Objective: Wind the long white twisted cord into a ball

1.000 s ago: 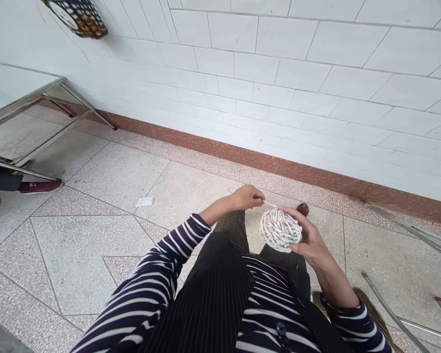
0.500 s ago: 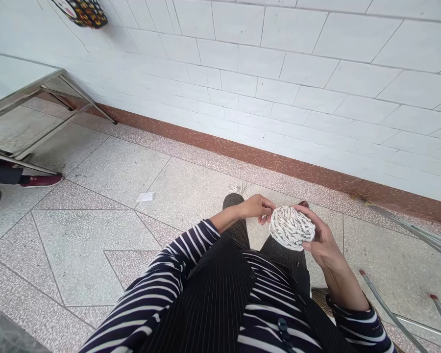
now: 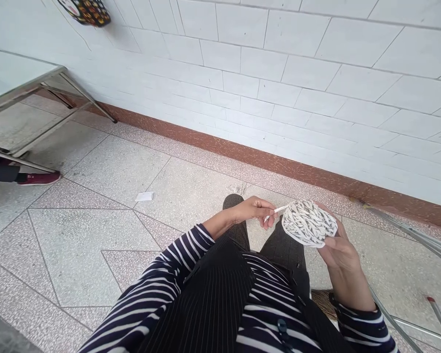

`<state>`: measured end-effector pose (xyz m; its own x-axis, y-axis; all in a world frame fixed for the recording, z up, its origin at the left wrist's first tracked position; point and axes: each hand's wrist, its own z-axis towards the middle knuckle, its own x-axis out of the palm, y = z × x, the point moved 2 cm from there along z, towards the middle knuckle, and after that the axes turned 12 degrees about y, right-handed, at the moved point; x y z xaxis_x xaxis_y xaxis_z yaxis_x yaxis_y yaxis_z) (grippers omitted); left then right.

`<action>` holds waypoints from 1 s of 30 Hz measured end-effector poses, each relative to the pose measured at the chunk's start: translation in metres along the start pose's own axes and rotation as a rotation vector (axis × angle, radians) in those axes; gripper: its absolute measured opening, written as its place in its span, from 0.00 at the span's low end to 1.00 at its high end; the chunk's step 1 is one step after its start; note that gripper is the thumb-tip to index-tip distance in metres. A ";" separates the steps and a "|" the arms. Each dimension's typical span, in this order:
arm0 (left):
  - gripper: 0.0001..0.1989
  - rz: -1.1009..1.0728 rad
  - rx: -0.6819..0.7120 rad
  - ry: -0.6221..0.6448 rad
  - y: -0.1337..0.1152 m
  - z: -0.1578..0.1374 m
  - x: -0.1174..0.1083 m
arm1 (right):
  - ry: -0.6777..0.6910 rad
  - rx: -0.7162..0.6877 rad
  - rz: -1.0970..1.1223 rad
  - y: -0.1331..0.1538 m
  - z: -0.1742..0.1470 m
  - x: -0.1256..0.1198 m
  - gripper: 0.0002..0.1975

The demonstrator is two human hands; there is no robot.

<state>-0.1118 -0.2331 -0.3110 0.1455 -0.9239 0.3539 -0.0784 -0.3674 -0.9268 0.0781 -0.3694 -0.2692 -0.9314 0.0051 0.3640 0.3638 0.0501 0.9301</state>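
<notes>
Holds a rounded woven piece (image 3: 308, 223) of thick, white, plaited strips in the right hand (image 3: 343, 250), in the air in front of the body, in view overlapping the edge of the right trouser leg (image 3: 288, 245). Presses the right thumb on the near face at the lower right edge, with fingers curled behind and partly hidden. Pinches a thin white strand (image 3: 281, 209) between the thumb and fingers of the left hand (image 3: 255, 210), with a short end poking out below the fingers and the rest running to the upper left edge of the plaiting. Keeps the left hand near the plaiting but apart from it, joined only by that short stretch.

Wears navy-and-white striped sleeves (image 3: 158, 284) and a dark pinstriped vest (image 3: 213, 299). Faces a white tiled wall (image 3: 279, 63) with a reddish-brown skirting (image 3: 206, 139) along its foot. Has on the speckled floor (image 3: 84, 235) a small white slip (image 3: 144, 196), and beyond the left knee a little tangle of pale threads (image 3: 238, 189). Shows at far left a light-topped surface (image 3: 14, 73) on metal legs, with a maroon shoe (image 3: 40, 178) of another person under it; above, a dark patterned object (image 3: 90, 12) against the wall, cut off by the frame. Shows at right grey metal rods (image 3: 411, 228) and a red-tipped metal tube (image 3: 439, 314) nearer the body.
</notes>
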 end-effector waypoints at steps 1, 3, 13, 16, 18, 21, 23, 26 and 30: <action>0.14 0.052 -0.020 -0.012 0.002 0.002 -0.002 | 0.030 0.005 -0.019 0.002 0.000 0.004 0.36; 0.13 0.173 -0.068 -0.079 0.007 0.007 -0.007 | 0.104 0.030 -0.088 0.005 0.000 0.013 0.38; 0.12 0.608 -0.101 -0.369 0.017 0.032 -0.018 | 0.095 -0.003 -0.232 0.015 0.005 0.013 0.38; 0.11 0.822 -0.148 -0.438 0.017 0.035 -0.020 | 0.099 0.009 -0.299 0.020 0.005 0.012 0.40; 0.13 0.861 -0.139 -0.388 0.022 0.037 -0.021 | 0.075 -0.030 -0.320 0.026 0.005 0.011 0.39; 0.15 0.818 -0.090 -0.274 0.036 0.036 -0.019 | -0.014 -0.096 -0.340 0.035 0.008 0.003 0.35; 0.15 0.765 -0.083 -0.227 0.043 0.033 -0.015 | -0.079 -0.118 -0.361 0.040 0.012 -0.005 0.33; 0.15 0.627 -0.065 -0.129 0.044 0.029 -0.005 | -0.135 -0.129 -0.424 0.044 0.022 -0.018 0.31; 0.14 0.385 -0.059 0.041 0.032 0.027 0.008 | -0.194 -0.177 -0.548 0.046 0.042 -0.026 0.29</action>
<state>-0.0869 -0.2494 -0.3415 0.0552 -0.9984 -0.0127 -0.1766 0.0028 -0.9843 0.1185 -0.3258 -0.2378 -0.9631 0.2086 -0.1699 -0.1881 -0.0702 0.9796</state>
